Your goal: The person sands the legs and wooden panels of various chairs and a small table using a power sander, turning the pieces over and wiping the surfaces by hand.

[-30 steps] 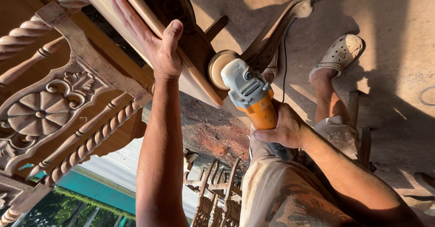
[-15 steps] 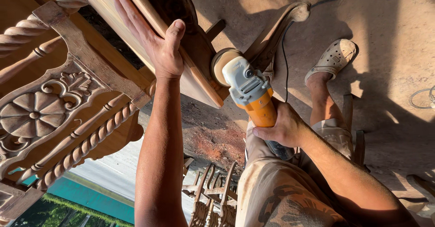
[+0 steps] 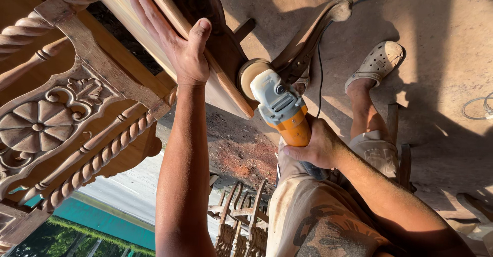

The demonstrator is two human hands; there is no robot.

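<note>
My left hand (image 3: 177, 44) lies flat, fingers spread, on the pale wooden seat frame (image 3: 221, 90) of a carved chair, pressing against its edge. My right hand (image 3: 314, 146) grips the orange body of an angle grinder (image 3: 280, 108) with a grey head. Its round sanding disc (image 3: 250, 73) sits against the corner of the seat, where the curved wooden leg (image 3: 308, 39) joins it. The grinder's black cord runs up past the leg.
A carved chair back (image 3: 46, 118) with a flower medallion and twisted spindles fills the left. My leg and pale clog (image 3: 377, 64) stand on the concrete floor at right. More carved chairs (image 3: 239, 226) stand at the bottom centre. A loose cable (image 3: 477, 105) lies at far right.
The grinder and my right hand have shifted slightly along the seat corner. My left hand stays pressed on the seat frame; the view has drifted a little.
</note>
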